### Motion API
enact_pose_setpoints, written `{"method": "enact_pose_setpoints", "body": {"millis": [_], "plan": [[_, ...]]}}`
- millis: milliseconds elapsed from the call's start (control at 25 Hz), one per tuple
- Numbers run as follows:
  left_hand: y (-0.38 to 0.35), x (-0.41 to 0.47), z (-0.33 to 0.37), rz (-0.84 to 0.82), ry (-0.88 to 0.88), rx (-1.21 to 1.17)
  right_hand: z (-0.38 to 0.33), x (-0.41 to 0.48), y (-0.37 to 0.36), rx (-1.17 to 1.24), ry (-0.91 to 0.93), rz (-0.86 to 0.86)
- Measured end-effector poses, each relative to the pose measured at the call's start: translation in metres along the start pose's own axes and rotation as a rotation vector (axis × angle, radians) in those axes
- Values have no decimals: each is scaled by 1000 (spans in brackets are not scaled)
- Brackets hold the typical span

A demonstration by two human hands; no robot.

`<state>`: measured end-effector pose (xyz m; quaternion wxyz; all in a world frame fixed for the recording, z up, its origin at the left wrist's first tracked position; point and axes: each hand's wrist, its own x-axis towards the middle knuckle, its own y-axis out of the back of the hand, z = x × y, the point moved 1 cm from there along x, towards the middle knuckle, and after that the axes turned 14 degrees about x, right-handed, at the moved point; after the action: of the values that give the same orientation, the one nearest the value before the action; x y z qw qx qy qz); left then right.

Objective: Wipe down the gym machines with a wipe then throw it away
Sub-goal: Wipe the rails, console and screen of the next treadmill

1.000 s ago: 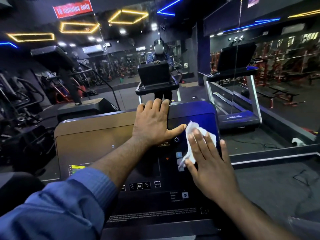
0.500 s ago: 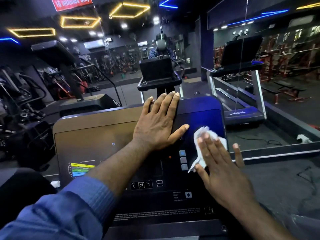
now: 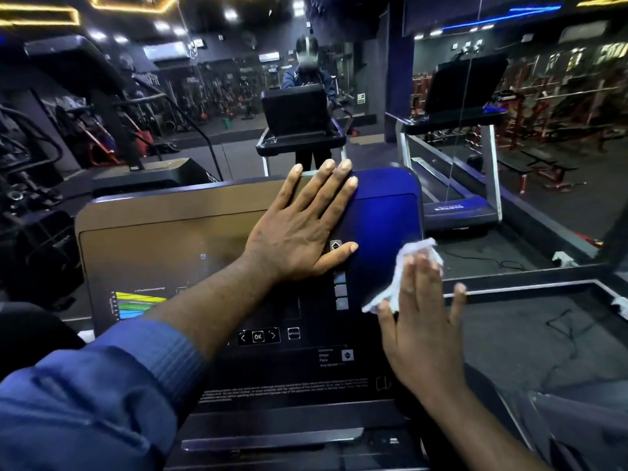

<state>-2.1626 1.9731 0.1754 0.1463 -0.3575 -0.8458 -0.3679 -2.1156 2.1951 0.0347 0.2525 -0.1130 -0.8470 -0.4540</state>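
On the treadmill console right in front of me, both hands are down flat. My left hand lies palm-down across the upper middle of the panel, fingers straight and spread, fingertips reaching the top edge, thumb stretched out just under a small lit arrow key. It holds nothing. My right hand is over at the console's right edge, a bit smeared in the picture, fingers straight and pressing the wipe against the dark blue part of the panel. That wipe is white and crumpled; it pokes out above my fingertips and trails down to the left beside my thumb, and I can't tell whether the thumb pinches it. Lower on the panel sits the OK button between two arrows, and at the left a small coloured graph glows. A blue sleeve covers my left arm short of the wrist; the right forearm is bare. Off to the right stands another treadmill.
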Motion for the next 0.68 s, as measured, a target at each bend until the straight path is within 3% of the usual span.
{"method": "enact_pose_setpoints", "body": {"millis": [80,200,320,440,560,680], "plan": [[1,-8,9,-20,-15,-16,-26,1,-10,-6,166,-44],[-5,-34,27,-27,-15,-67,7,-72,-41,-66,364,-201],[-11,-74,50,-10,13,-113,53,-110,-35,-103,233,-178],[-16,-106,69,-32,41,-151,32,-71,-26,-43,32,-118],[-17,-129,85,-42,98,-171,10,-86,-42,-28,193,-183],[-20,-157,91,-73,140,-193,47,-130,-46,-89,295,-284]]}}
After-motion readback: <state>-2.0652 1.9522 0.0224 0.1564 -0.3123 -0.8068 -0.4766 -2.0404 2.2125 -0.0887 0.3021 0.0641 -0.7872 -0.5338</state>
